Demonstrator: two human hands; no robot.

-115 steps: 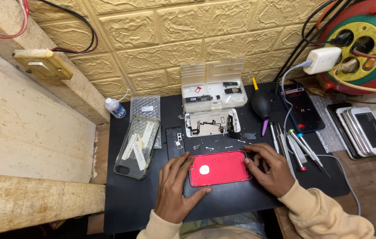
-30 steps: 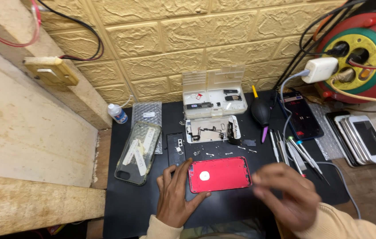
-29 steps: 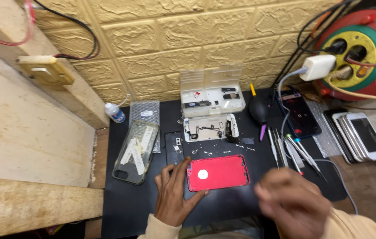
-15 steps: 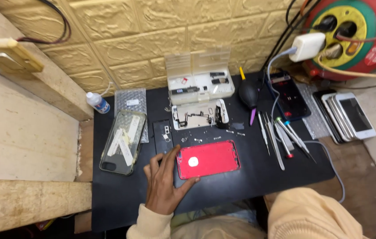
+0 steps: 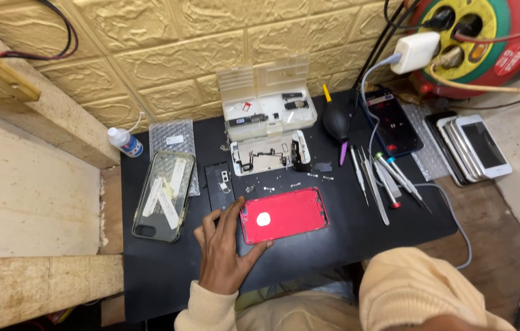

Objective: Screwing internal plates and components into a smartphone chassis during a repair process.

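One red phone back shell (image 5: 284, 214) sits near the middle of the black work mat (image 5: 345, 239), flat and face-down. It's smooth, glossy, a rounded rectangle with a white round mark near its left end. Its long axis runs left to right, tilted a bit so the right end sits slightly farther from the person.

The left hand (image 5: 226, 251) lies open and flat on the mat, fingers spread, thumb and fingertips touching the shell's left edge, not gripping anything. The right hand isn't visible, only a cream sleeve (image 5: 419, 291) at the bottom right, so I can't tell what it's doing.

Counting the rest: one clear plastic parts box (image 5: 269, 98) with its lid open, leaning against the textured yellow brick-pattern wall; one white phone frame (image 5: 269, 156) with parts in it just in front of it; one see-through phone case (image 5: 165, 196) with white strips inside on the left; one small bottle with a blue label (image 5: 125, 142); one black rubber blower (image 5: 336, 122); a handful of thin metal tools (image 5: 379, 181), maybe five or six, lying roughly parallel on the right. One dark phone (image 5: 391, 122) is plugged in by a cable, and a stack of phones (image 5: 471, 147) sits beyond the mat's right edge, about four. One red cable reel (image 5: 486, 43) top right.
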